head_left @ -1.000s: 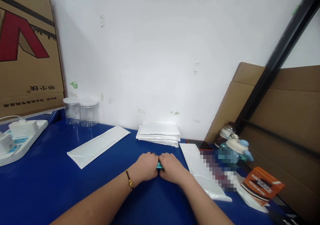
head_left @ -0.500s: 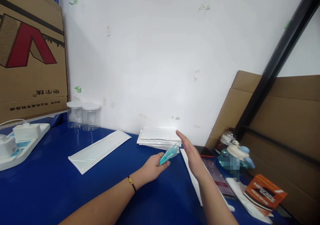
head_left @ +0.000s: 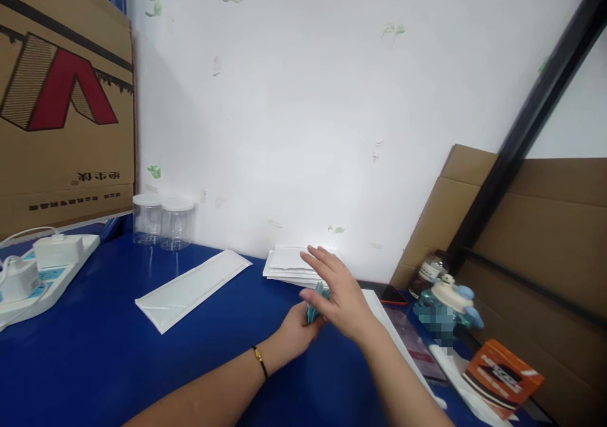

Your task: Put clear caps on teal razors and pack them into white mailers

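My left hand (head_left: 298,331) is closed round a bundle of thin teal sticks (head_left: 317,303), held upright above the blue table (head_left: 199,357). My right hand (head_left: 334,291) is at the bundle's right side, its fingers spread and its thumb in front of the teal tops; whether it touches them is unclear. Behind the hands, against the wall, lies a stack of white packets (head_left: 289,259), partly hidden by my right hand. A single long white packet (head_left: 194,291) lies slantwise on the table to the left.
Two clear jars (head_left: 176,224) with white lids stand at the back left, near a white power strip (head_left: 61,281). On the right are an orange box (head_left: 502,376), a teal bottle (head_left: 443,307), a brown bottle (head_left: 429,272) and a phone (head_left: 391,293).
My right hand has moved left, over to the teal bundle, and its fingers have spread. My left hand still grips the bundle, now turned more upright. The view has shifted slightly.
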Demonstrator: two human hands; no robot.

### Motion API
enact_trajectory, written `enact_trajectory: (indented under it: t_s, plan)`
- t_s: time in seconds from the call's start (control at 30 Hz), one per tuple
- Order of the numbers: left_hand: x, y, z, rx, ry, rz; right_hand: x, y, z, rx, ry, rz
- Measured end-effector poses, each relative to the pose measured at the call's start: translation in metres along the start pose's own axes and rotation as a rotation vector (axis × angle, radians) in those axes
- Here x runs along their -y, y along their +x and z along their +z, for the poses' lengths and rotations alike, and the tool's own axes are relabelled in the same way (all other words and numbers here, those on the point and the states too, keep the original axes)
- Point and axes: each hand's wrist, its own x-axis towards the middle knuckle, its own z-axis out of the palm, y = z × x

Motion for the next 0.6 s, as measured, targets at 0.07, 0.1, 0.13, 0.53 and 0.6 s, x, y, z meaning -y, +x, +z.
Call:
enact_trajectory:
  t_s: [0.07, 0.1, 0.13, 0.53, 0.6]
  plan:
    - [-0.001, 0.0, 0.001, -0.051, -0.019, 0.003, 0.0, 0.002, 0.01, -0.016, 0.035, 0.011]
    - [-0.001, 0.0, 0.002, -0.057, -0.038, 0.004, -0.002, 0.002, 0.016, -0.056, 0.077, 0.043]
    - [0.0, 0.0, 0.002, -0.057, -0.061, 0.008, -0.004, 0.001, 0.023, -0.107, 0.126, 0.091]
    - [-0.014, -0.004, -0.002, 0.064, -0.33, -0.085, -0.014, 0.002, 0.013, -0.038, 0.516, 0.258]
    - [-0.027, -0.008, -0.001, 0.14, -0.479, -0.21, -0.021, -0.001, 0.013, -0.088, 0.781, 0.402]
